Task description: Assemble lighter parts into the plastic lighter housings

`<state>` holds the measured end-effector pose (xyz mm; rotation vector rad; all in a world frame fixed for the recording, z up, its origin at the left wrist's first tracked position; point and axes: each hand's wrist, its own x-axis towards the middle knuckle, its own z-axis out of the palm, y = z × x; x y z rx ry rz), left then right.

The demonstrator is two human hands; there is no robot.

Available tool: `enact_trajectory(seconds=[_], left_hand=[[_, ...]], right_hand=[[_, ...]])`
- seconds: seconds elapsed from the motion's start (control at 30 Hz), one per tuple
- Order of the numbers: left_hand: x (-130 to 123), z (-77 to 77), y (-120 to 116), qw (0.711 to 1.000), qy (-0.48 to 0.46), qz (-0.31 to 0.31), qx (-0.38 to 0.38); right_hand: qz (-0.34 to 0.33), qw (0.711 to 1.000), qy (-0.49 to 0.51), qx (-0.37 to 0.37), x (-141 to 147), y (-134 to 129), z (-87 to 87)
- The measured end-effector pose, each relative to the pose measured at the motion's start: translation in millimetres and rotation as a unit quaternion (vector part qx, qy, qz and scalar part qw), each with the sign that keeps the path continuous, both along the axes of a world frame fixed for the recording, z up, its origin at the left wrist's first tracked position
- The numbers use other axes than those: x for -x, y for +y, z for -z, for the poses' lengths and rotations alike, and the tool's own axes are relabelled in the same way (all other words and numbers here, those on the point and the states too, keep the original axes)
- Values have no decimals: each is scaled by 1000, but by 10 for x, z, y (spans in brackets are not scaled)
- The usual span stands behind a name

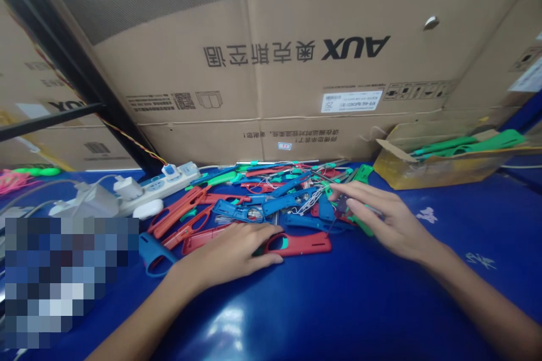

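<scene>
Blue shiny table (322, 310) lies before a tall brown cardboard sheet (296, 0). On it is a long red plastic casing with an oval hole (311, 243); its nine o'clock end lies between the parted thumb and fingers of the left hand (235, 251), but I cannot tell if they press. At two o'clock, the right hand (383, 211) bends its fingers near a small dark object (341, 205), grip unclear. Coloured plastic casings (282, 205) heap at twelve, a white power strip (157, 183) at ten.
</scene>
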<state>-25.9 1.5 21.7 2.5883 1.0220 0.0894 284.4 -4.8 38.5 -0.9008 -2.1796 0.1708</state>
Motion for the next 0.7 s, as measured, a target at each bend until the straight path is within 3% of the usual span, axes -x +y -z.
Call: enact_trajectory(seconds=[0.23, 0.53, 0.7], left_hand=[[0, -11, -3, 1000, -6, 1, 1], [8, -4, -1, 1000, -15, 4, 3], [5, -7, -2, 1000, -15, 4, 3]], right_hand=[[-30, 999, 18, 19, 1, 7, -38], [-17, 999, -1, 42, 17, -6, -32], [-54, 997, 27, 46, 8, -1, -61]])
